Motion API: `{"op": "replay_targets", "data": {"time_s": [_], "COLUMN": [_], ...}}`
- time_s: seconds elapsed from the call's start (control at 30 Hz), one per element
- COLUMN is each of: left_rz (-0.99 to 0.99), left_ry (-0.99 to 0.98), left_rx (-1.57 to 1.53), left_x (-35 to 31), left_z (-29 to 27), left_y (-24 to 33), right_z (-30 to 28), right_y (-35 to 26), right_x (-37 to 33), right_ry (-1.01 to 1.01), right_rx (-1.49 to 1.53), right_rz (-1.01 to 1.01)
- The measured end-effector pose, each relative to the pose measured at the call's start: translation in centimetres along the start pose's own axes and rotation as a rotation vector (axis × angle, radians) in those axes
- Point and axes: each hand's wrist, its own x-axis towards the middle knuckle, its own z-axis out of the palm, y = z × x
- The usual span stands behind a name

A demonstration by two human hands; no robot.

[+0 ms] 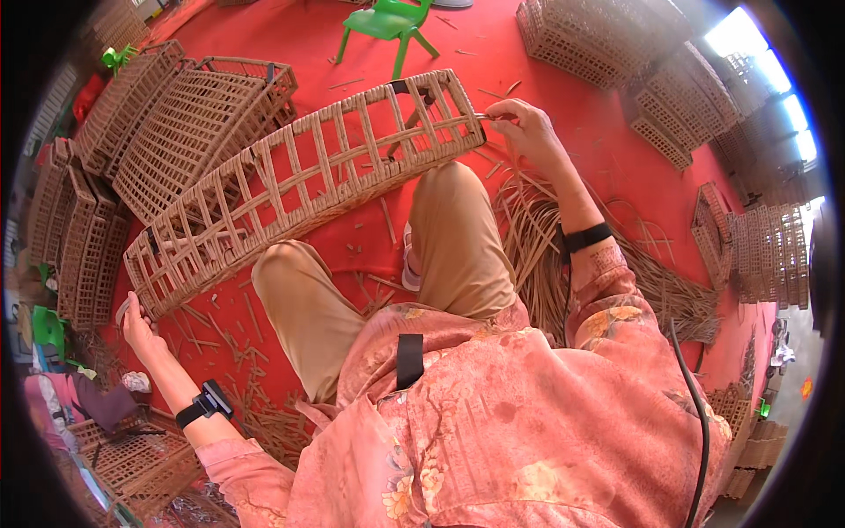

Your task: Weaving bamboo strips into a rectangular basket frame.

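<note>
A long, narrow woven basket (334,195) in brown cane-like strips lies slantwise across my knees, its open lattice facing up. Its right end is farther off and higher in the view than the left. My left hand (143,333) grips the near left corner with bent fingers. At the right end, my right hand (525,132) pinches a thin, slender piece (482,116) that meets the basket's end rim; whether it is a strip or a tool I cannot tell. Dark fittings show inside the basket near both ends.
A bundle of long loose strips (537,251) lies beside my right knee. Short offcuts (255,387) litter the red floor (290,35). Stacked woven baskets (189,132) stand at left, with more stacks (607,40) at right. A green chair (383,25) stands ahead.
</note>
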Motion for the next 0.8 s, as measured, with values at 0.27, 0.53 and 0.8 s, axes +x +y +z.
{"op": "replay_targets", "data": {"time_s": [0.27, 0.53, 0.8], "left_rz": [-0.003, -0.003, -0.024], "left_ry": [0.018, -0.013, -0.078], "left_rx": [0.028, 0.025, -0.045], "left_x": [0.2, -0.1, 0.2], "left_z": [0.2, 0.3, 0.0], "left_y": [-0.1, 0.4, 0.6], "right_z": [-0.8, 0.0, -0.6], "right_y": [0.2, 3.3, 4.5], "right_x": [2.3, 3.6, 3.1], "right_ry": [-0.265, -0.381, -0.513], "right_rx": [0.104, 0.219, 0.551], "right_rz": [0.083, 0.108, 0.239]}}
